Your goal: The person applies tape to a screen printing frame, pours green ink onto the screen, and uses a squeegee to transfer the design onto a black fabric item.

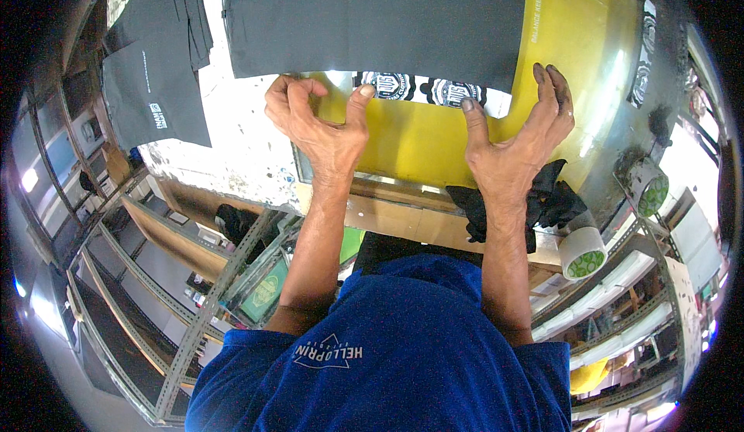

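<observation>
A dark grey fabric panel (372, 21) lies flat over a yellow board (411, 141). Along its near edge shows a white strip with black round emblems (442, 91), partly under the fabric. My left hand (325, 134) is at the panel's near left corner, its fingers curled and its thumb spread away, the thumb tip at the strip's left part. My right hand (515, 149) rests its thumb tip on the strip toward the right, with the fingers stretched upward over the yellow board beside the panel. Dark smudges mark the right fingertips. Neither hand visibly grips anything.
More dark grey fabric pieces (151, 83) lie at the left on a white, stained surface (240, 153). A crumpled black cloth (554, 199) is by my right wrist. Two white tubs with green patterned ends (583, 252) stand at right. Metal shelving (182, 354) is below left.
</observation>
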`<state>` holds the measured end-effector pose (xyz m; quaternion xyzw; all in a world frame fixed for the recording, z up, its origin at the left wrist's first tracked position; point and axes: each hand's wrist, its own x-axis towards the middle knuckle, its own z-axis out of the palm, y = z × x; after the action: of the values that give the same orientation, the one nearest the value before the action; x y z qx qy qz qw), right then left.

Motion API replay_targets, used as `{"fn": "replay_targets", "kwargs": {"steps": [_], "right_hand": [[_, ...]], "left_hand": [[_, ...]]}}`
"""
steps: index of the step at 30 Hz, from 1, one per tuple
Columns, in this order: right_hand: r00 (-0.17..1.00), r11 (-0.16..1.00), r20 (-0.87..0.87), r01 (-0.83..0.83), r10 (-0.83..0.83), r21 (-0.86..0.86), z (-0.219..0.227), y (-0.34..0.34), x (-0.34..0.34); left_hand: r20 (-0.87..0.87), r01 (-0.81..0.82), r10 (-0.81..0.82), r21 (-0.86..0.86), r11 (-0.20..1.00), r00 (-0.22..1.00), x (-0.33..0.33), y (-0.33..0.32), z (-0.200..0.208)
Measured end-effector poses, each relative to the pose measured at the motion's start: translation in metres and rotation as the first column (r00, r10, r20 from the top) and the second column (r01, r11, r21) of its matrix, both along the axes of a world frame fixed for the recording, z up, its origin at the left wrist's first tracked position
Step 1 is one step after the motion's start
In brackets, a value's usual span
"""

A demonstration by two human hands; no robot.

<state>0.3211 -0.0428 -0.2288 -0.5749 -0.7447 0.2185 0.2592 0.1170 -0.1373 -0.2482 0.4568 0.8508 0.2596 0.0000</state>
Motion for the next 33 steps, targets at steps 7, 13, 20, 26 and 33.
{"fn": "replay_targets", "kwargs": {"steps": [7, 13, 20, 26, 33], "right_hand": [[0.999, 0.999, -0.029, 0.046, -0.046, -0.002, -0.003, 0.0, -0.001], [1.0, 0.996, 0.005, -0.026, 0.026, -0.091, 0.011, 0.001, 0.002], [0.955, 0.979, 0.218, -0.191, 0.202, -0.068, 0.021, 0.005, 0.012], [0.945, 0.984, 0.284, -0.134, 0.163, -0.118, 0.029, 0.004, 0.017], [0.944, 0.991, 0.302, -0.123, 0.132, -0.05, 0.024, 0.007, 0.03]], "left_hand": [[0.095, -0.003, 0.003, -0.001, 1.0, 0.995, -0.002, -0.002, -0.003], [0.313, -0.031, -0.033, 0.196, 0.98, 0.949, 0.0, 0.002, 0.009], [0.039, 0.128, -0.124, -0.089, 0.988, 0.991, 0.0, -0.002, 0.012], [-0.033, 0.185, -0.193, -0.158, 0.97, 0.981, 0.0, -0.002, 0.008], [0.024, 0.273, -0.272, -0.139, 0.952, 0.962, 0.002, 0.003, 0.011]]}}
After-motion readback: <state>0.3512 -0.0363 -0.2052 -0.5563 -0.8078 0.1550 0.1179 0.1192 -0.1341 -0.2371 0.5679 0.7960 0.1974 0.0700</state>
